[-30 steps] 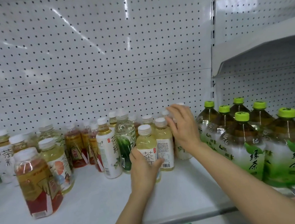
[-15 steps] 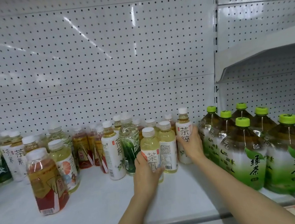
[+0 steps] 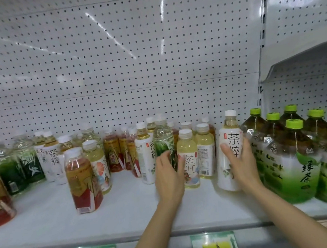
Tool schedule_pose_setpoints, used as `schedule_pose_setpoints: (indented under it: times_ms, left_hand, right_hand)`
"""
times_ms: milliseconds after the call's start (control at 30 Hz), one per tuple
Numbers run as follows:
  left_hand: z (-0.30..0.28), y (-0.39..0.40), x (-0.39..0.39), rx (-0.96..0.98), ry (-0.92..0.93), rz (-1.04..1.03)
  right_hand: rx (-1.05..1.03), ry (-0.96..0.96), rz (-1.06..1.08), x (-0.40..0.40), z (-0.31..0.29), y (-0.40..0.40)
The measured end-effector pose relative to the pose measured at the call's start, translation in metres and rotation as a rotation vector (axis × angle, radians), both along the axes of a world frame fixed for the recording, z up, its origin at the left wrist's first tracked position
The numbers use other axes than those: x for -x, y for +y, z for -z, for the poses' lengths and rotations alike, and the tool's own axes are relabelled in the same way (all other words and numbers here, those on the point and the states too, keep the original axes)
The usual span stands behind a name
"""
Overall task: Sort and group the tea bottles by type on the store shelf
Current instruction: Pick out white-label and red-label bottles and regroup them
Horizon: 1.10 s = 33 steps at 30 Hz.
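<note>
While both arms are stretched over the front edge of the white shelf (image 3: pixel 126 211), a tall white-labelled bottle (image 3: pixel 230 153) is grasped by the right hand (image 3: pixel 240 166), whose fingers are curled round its right side with the thumb across the label. That bottle is seen upright, near the middle of the shelf towards the right, just beside the large green-capped bottles (image 3: pixel 290 160) massed at the right end. The left hand (image 3: pixel 169 174) is held with relaxed, straight fingers between a clear green-labelled bottle (image 3: pixel 164 143) and a pale yellow bottle (image 3: pixel 188 159); whether either is touched cannot be told, since the hand is blurred. Behind the yellow bottle a second one of similar colour (image 3: pixel 206 151) is set. Nearer the front edge, left of centre, a red tea bottle (image 3: pixel 83 179) is placed, with mixed bottles ranged along the pegboard back wall (image 3: pixel 115 69) towards the left end. Price tags (image 3: pixel 215 245) are fixed below the front edge.
</note>
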<state>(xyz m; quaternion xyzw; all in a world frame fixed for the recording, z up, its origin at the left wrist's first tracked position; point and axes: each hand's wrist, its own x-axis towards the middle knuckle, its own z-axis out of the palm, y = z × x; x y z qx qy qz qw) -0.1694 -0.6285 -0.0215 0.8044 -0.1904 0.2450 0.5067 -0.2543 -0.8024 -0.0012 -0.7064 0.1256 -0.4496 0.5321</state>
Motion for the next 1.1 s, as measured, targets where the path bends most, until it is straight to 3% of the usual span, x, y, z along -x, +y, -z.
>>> schedule_pose_setpoints:
  times_ms: [67,167,267,533,800,867,967,1100]
  left_hand:
    - [-0.011,0.017,-0.013,0.142,-0.057,-0.162]
    - [-0.025,0.039,-0.044,0.213,0.078,-0.290]
    - [-0.026,0.046,-0.066,0.120,0.203,-0.207]
    - [-0.026,0.057,-0.073,0.093,0.241,-0.116]
    - [-0.040,0.091,0.002,0.689,0.263,0.171]
    - [-0.047,0.102,0.020,0.765,0.268,0.198]
    - [-0.050,0.120,0.051,0.652,0.188,0.191]
    - [-0.047,0.138,0.080,0.563,0.216,0.147]
  right_hand:
    - [-0.022,0.001,-0.049,0.008,0.001,0.010]
    - [-0.027,0.007,-0.099,0.015,0.003,0.022]
    - [-0.044,-0.011,-0.137,0.020,0.004,0.033]
    - [-0.098,-0.037,-0.267,0.030,0.007,0.063]
    - [-0.101,-0.069,-0.421,0.036,0.009,0.098]
    - [-0.076,-0.068,-0.441,0.038,0.011,0.111]
    - [-0.071,-0.083,-0.480,0.044,0.011,0.132]
    - [-0.058,-0.108,-0.512,0.049,0.009,0.159]
